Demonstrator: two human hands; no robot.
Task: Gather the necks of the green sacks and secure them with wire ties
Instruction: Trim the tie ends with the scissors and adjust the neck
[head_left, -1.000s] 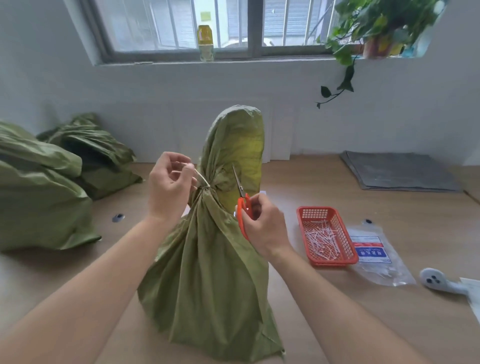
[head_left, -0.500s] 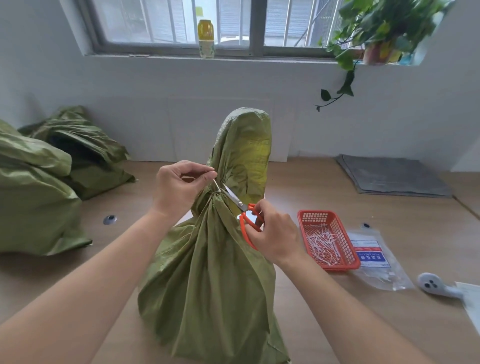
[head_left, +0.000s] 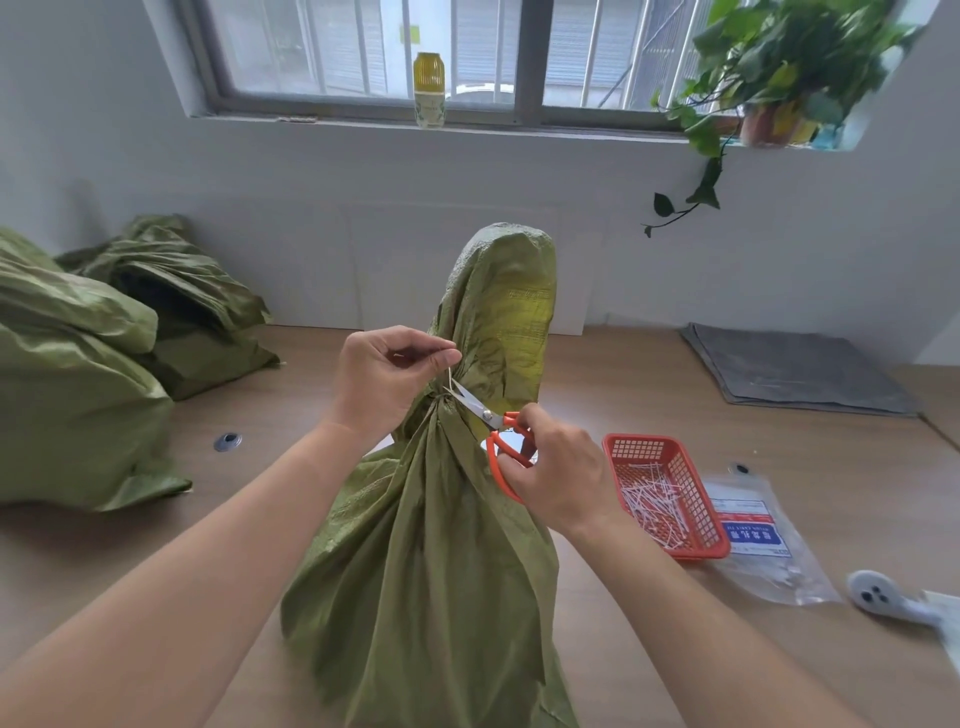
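- Head view, trimming surplus tie: left hand (head_left: 384, 379) pinches tie tail (head_left: 448, 371), pulled up from cinched neck of sack (head_left: 431, 545); right hand (head_left: 561, 478) grips orange scissors (head_left: 483, 413), blades parted around tail.
- Best cut, by judgement: tail taut, blades just above knot, clear of fabric.
- Upright on table (head_left: 675, 395), sack between both hands.

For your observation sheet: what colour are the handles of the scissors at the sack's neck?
Orange, on the steel-bladed scissors; the head view shows it best.
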